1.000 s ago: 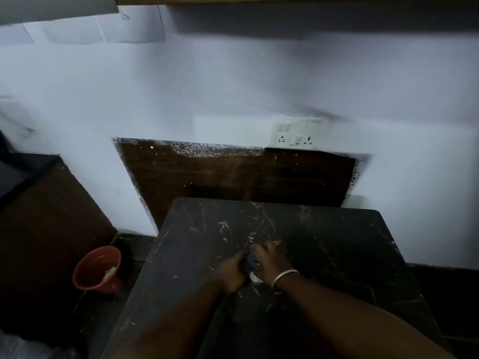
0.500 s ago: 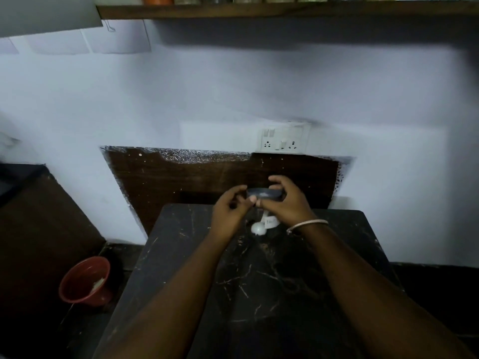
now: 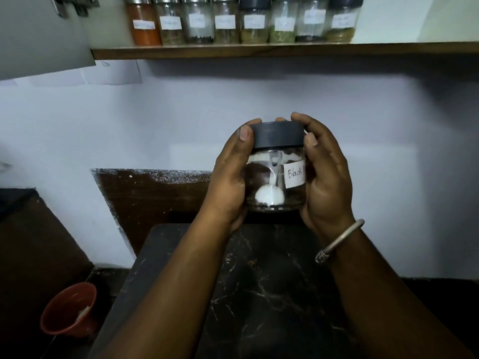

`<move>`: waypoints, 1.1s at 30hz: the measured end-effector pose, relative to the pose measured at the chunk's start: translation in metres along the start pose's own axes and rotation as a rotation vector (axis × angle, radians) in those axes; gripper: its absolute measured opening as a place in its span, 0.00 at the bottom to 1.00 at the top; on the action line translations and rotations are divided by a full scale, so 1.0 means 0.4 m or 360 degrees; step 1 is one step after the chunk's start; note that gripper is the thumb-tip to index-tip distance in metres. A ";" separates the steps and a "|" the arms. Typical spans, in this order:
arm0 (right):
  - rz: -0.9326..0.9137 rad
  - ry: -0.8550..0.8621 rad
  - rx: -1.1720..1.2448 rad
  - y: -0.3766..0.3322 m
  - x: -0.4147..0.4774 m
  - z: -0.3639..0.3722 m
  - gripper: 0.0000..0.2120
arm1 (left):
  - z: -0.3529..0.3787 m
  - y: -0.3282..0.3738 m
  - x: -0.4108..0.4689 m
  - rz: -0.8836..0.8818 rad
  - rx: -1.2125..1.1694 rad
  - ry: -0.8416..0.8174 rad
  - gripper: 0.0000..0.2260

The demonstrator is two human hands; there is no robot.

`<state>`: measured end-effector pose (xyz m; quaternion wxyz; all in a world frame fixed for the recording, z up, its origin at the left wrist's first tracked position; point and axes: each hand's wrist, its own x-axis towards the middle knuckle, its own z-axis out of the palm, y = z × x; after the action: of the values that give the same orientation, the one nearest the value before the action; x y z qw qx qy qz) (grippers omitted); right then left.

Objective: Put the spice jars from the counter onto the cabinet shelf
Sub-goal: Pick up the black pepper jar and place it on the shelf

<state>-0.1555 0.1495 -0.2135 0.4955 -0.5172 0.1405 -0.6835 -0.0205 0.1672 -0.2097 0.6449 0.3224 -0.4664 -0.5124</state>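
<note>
Now your left hand (image 3: 228,177) and right hand (image 3: 326,177) wrap the jar (image 3: 276,174) tight. Eight jars (image 3: 241,22) fill the shelf (image 3: 285,49); this one still needs lifting.

Dim, shadowy — edges warped, corners dark.

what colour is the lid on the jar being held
Dark grey, a plain matte lid on the clear jar; the head view, the only one, shows it.

jar lid (image 3: 276,134) dark grey | counter (image 3: 272,294) black, veined | bucket (image 3: 68,310) red
</note>
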 end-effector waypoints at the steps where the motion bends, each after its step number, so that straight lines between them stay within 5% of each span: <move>1: -0.0030 0.0008 -0.0015 -0.012 -0.002 -0.003 0.14 | 0.011 0.006 -0.003 -0.0007 -0.0040 -0.0003 0.30; 9: -0.0212 0.0050 -0.0010 -0.058 -0.022 -0.018 0.16 | 0.077 0.011 -0.013 -0.0076 -0.0313 -0.0015 0.29; 18: -0.0254 -0.0005 0.0005 -0.100 -0.020 -0.043 0.19 | 0.121 -0.003 -0.002 -0.0038 -0.0318 0.0047 0.40; 22: -0.0262 0.0036 -0.0094 -0.116 -0.012 -0.056 0.18 | 0.145 -0.009 0.004 0.0125 -0.0165 0.0209 0.24; 25: -0.0310 0.0074 -0.0254 -0.126 -0.007 -0.066 0.18 | 0.156 -0.007 0.016 0.0163 -0.0069 0.0221 0.18; 29: -0.0431 0.0145 -0.0605 -0.142 0.025 -0.077 0.18 | 0.199 -0.002 0.046 0.0074 -0.0075 0.0041 0.31; 33: -0.0470 0.0164 -0.0870 -0.181 0.083 -0.097 0.19 | 0.260 0.030 0.114 0.0335 0.0128 -0.0077 0.27</move>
<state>-0.2260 0.1439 -0.1601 0.2256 -0.6107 0.2674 -0.7104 -0.1111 0.1331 -0.1497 0.6703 0.2846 -0.5333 -0.4305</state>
